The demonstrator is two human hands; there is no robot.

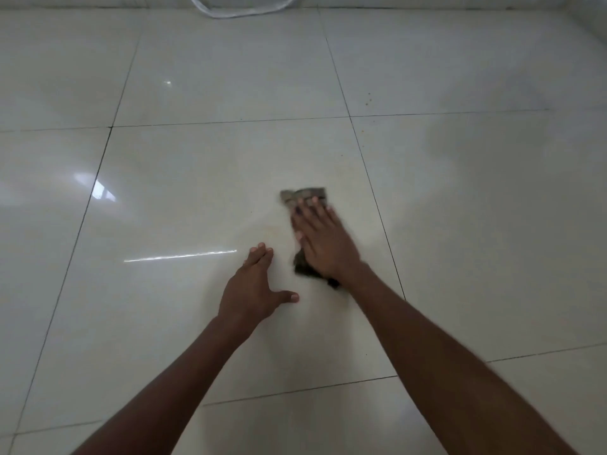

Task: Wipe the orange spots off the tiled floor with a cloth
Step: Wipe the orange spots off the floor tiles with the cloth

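Right hand (323, 239) flat, fingers straight, pressing cloth (303, 195) onto tiled floor (197, 178), centre tile, right of middle. Left hand (253, 284) at its 7 o'clock, palm down, fingers spread on tile, holding nothing. Cloth soft, limp, light; likely slides easily on glossy tile. Best pressed through middle. Orange spots (368, 97) remain at 1 o'clock, well apart.

Glossy, smooth pale floor tiles (197, 175); matt, dull woven cloth (305, 196).
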